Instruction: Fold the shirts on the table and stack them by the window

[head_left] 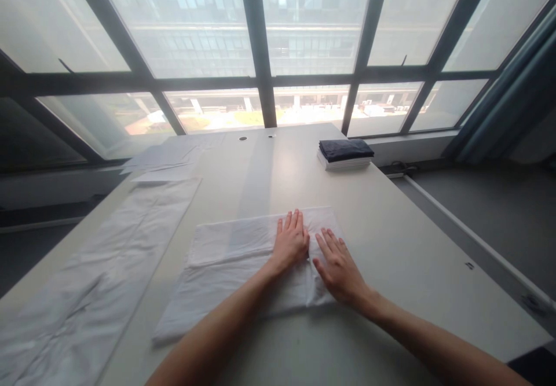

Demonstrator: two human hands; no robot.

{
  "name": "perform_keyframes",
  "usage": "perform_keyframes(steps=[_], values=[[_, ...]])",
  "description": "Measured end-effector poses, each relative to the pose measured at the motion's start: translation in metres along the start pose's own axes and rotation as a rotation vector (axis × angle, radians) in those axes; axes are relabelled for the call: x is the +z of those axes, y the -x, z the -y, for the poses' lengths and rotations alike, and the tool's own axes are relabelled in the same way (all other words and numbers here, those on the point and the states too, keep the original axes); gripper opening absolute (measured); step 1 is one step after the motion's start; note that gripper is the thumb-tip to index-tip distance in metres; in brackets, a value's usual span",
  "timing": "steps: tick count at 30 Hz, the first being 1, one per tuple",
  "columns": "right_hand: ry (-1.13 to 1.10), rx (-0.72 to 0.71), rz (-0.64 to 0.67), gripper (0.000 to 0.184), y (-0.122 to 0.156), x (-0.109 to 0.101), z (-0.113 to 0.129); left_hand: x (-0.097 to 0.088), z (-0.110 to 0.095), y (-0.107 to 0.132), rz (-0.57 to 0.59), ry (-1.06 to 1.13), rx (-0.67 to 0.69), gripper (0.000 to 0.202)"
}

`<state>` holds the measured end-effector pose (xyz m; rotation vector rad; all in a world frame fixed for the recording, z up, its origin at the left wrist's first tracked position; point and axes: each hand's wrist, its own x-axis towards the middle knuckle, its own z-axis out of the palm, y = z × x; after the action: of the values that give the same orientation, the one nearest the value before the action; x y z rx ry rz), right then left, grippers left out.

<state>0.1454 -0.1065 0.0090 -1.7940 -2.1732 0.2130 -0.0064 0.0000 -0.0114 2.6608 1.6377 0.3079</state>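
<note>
A white folded garment lies on the table before me, longer from left to right, with creases across it. My left hand rests flat on it right of its middle, fingers stretched toward the far edge. Close beside it, my right hand lies flat on the garment's right end, fingers apart. A crease runs through the cloth between the two hands. Neither hand grips anything. What kind of garment it is, I cannot tell from its folded shape.
The white table reaches back to large windows. Another white garment is spread along its left side. Paper sheets lie at the far left. A folded stack, dark cloth over white, sits at the far right. A curtain hangs to the right.
</note>
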Motion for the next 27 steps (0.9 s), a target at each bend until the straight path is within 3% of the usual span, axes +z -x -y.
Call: perform_keyframes(steps=[4, 8, 13, 18, 23, 27], values=[[-0.007, 0.100, -0.054, 0.061, -0.027, -0.015, -0.015, -0.001, -0.001, 0.000, -0.004, -0.003, -0.004, 0.060], [0.026, 0.113, 0.006, 0.067, -0.045, -0.005, -0.023, -0.001, 0.000, 0.001, -0.014, 0.007, -0.003, 0.059], [0.037, 0.104, 0.027, 0.065, -0.043, 0.014, -0.025, 0.001, 0.000, 0.003, -0.029, 0.026, 0.000, 0.059], [0.046, 0.090, 0.003, 0.064, -0.041, 0.013, -0.026, 0.004, 0.001, -0.002, -0.040, 0.054, -0.062, 0.063], [0.057, 0.072, -0.015, 0.061, -0.040, 0.011, -0.026, -0.016, 0.016, -0.007, 0.003, 0.177, -0.099, 0.058], [0.102, 0.022, -0.040, 0.058, -0.035, 0.008, -0.021, -0.041, 0.041, 0.019, 0.092, 0.123, -0.126, 0.055]])
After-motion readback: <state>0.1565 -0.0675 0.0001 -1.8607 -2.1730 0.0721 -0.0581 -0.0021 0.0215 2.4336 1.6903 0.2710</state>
